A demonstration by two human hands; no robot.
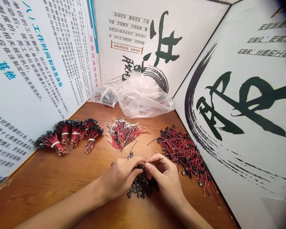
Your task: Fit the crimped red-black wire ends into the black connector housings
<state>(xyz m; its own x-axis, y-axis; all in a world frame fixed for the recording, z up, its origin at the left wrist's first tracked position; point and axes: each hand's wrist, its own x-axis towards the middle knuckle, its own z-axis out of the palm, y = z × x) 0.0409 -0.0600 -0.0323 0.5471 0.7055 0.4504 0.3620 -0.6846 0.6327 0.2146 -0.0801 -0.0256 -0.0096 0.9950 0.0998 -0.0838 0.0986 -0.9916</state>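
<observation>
My left hand [120, 178] and my right hand [163, 181] meet at the fingertips above a heap of small black connectors [142, 187]. Between them is a small black connector [141, 165], pinched by my left fingers. My right fingers pinch thin red and black wires [153, 160] running into it. To the right lies a loose pile of wired black connectors [183, 152]. Further ahead is a looser bunch of red and black wires [124, 133]. Several bundles of wires tied with white bands [66, 136] lie at the left.
A wooden tabletop [38, 178] is walled by printed posters with Chinese text and calligraphy on the left [38, 54], back [159, 38] and right [238, 108]. A crumpled clear plastic bag [143, 97] lies against the back poster.
</observation>
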